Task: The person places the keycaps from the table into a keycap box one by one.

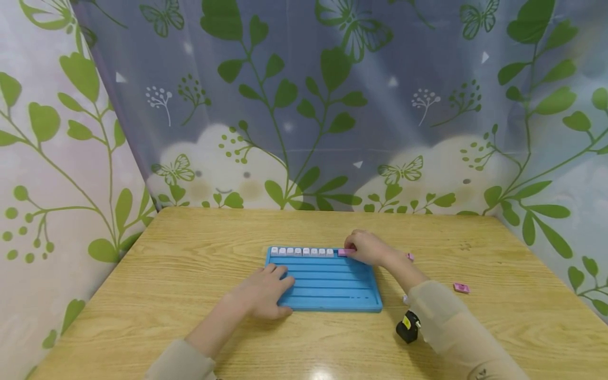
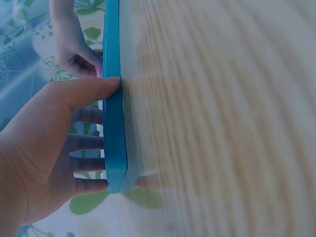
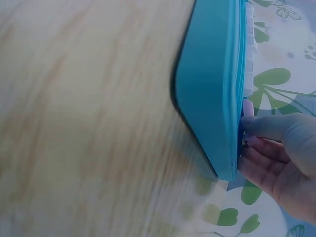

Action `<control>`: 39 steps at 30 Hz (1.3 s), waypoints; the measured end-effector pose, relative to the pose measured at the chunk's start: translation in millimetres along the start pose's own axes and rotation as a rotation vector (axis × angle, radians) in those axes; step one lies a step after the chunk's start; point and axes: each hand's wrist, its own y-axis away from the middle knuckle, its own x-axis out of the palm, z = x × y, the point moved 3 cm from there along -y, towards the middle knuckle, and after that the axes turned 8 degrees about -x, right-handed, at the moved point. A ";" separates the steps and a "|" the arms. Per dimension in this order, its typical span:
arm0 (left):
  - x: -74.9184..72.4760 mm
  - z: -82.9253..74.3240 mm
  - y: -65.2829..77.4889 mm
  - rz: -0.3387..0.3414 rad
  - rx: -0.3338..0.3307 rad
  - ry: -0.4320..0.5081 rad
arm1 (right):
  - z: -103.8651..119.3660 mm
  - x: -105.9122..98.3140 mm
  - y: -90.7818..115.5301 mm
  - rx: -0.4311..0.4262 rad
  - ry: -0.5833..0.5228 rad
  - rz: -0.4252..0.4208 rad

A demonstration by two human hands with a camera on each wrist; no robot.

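Observation:
A blue keyboard base point(image 1: 328, 285) lies on the table, with a row of white keycaps point(image 1: 302, 252) along its far edge. My left hand point(image 1: 263, 293) rests on the left side of the base, fingers spread over the top. In the left wrist view its thumb point(image 2: 106, 88) touches the front edge. At the far right of the keycap row, my right hand point(image 1: 368, 247) pinches a pink keycap point(image 1: 343, 253) between thumb and fingers. That pink keycap sits right at the far groove, to the right of the white ones, partly covered by the fingertips.
Right of the base, a pink piece point(image 1: 461, 288) lies on the wooden table point(image 1: 199, 237), and another pink piece point(image 1: 410, 257) shows behind the right forearm. A small white piece point(image 1: 405, 299) and a black-and-yellow object point(image 1: 408, 327) are near the right sleeve. A patterned curtain point(image 1: 304, 105) hangs behind.

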 end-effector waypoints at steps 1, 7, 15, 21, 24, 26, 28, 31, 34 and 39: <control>0.1 0.0 0.0 0.001 0.000 0.000 | 0.0 0.3 -0.2 -0.005 0.000 0.001; 0.4 0.0 0.0 0.001 0.001 0.002 | -0.5 3.2 -1.2 -0.006 -0.005 0.006; 0.5 -0.4 0.1 0.004 -0.003 -0.009 | -0.4 6.5 -1.3 -0.010 -0.030 -0.020; 0.4 -1.0 0.6 0.007 -0.005 -0.003 | 1.7 6.3 -0.1 -0.029 -0.050 -0.040; 0.9 -0.8 0.2 0.001 -0.005 -0.005 | 1.9 6.0 -0.3 -0.031 -0.039 -0.042; 1.3 -0.7 0.3 -0.001 -0.005 -0.007 | 2.5 6.3 -0.7 -0.025 -0.034 -0.038; 1.7 -0.6 0.2 0.000 -0.004 -0.006 | 3.5 6.5 -0.9 -0.026 -0.027 -0.034; 1.4 -0.6 0.1 0.002 -0.005 -0.004 | 4.9 6.7 -1.6 -0.032 -0.025 -0.030; 0.8 -0.6 0.0 0.004 -0.006 -0.004 | 6.0 6.4 -2.3 -0.049 -0.015 -0.031; 0.4 -0.8 0.0 0.008 -0.006 -0.013 | 6.3 6.7 -3.2 -0.062 0.008 -0.029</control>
